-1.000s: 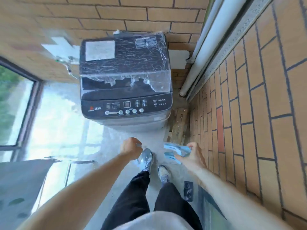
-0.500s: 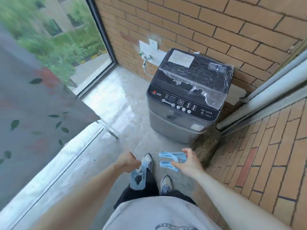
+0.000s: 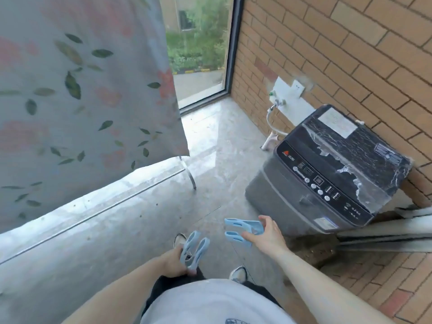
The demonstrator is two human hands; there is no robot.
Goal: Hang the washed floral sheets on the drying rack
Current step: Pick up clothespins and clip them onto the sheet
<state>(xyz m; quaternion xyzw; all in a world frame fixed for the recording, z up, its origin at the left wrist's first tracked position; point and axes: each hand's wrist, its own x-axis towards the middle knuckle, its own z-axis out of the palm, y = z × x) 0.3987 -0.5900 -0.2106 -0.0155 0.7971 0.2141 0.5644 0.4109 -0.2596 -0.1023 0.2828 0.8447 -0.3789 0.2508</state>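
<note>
Your floral sheet (image 3: 81, 94) hangs at the left, over the floor's window edge: grey-blue, with pink blooms and dark leaves. It looks soft and probably damp-heavy, so clip it near its top corners. Your left hand (image 3: 173, 263) grips one blue clip (image 3: 194, 250); your right hand (image 3: 266, 235) holds another clip (image 3: 243, 231).

Only one feed here: head cam, wide-angle, looking forward and steeply down. My hands sit close at bottom centre, floral sheet (image 3: 77, 94) near left, washing machine (image 3: 327, 178) farther right.
</note>
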